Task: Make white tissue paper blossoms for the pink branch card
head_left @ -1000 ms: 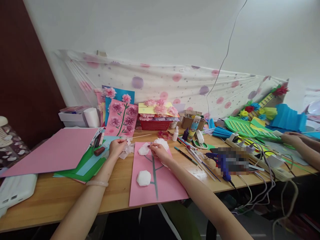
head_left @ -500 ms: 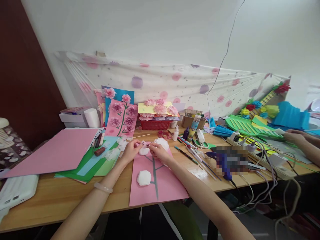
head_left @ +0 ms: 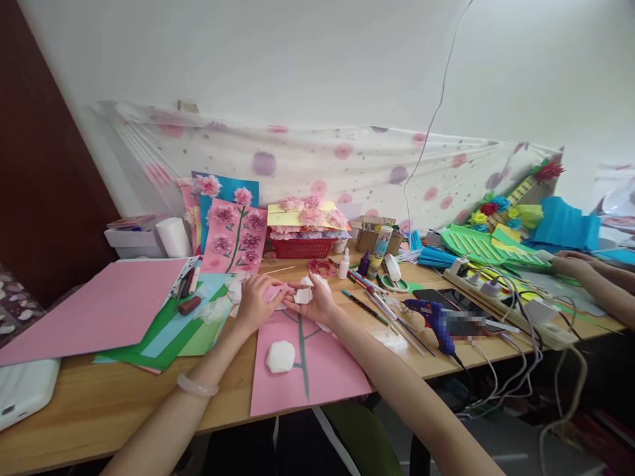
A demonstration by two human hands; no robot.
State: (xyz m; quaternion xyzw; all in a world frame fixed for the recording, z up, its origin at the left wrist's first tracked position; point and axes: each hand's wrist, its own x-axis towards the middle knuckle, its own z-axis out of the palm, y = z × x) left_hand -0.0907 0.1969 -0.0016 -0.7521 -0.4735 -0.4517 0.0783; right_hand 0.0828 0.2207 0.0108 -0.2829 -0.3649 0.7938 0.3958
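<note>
A pink card (head_left: 322, 370) with a painted grey-green stem lies on the wooden table (head_left: 109, 403) in front of me. A white tissue flower (head_left: 280, 356) sits on its lower left. Both hands meet over the card's far end. My left hand (head_left: 255, 301) is curled, fingertips pressing down beside a small white tissue flower (head_left: 302, 295). My right hand (head_left: 317, 301) pinches that flower from the right. Another fluffy white flower (head_left: 313, 280) peeks out behind my right hand.
Pink, green and blue sheets (head_left: 99, 307) lie at left with loose tissue scraps (head_left: 218, 307). Finished flower cards (head_left: 233, 231) and a red basket (head_left: 303, 248) stand behind. Brushes, scissors, a blue glue gun (head_left: 431, 317) and a power strip (head_left: 506, 301) lie right. Another person's hand (head_left: 570, 264) rests far right.
My left hand has come from the tissue scraps at left to the card's far end, meeting my right hand at the small white flower. The camera has shifted slightly.
</note>
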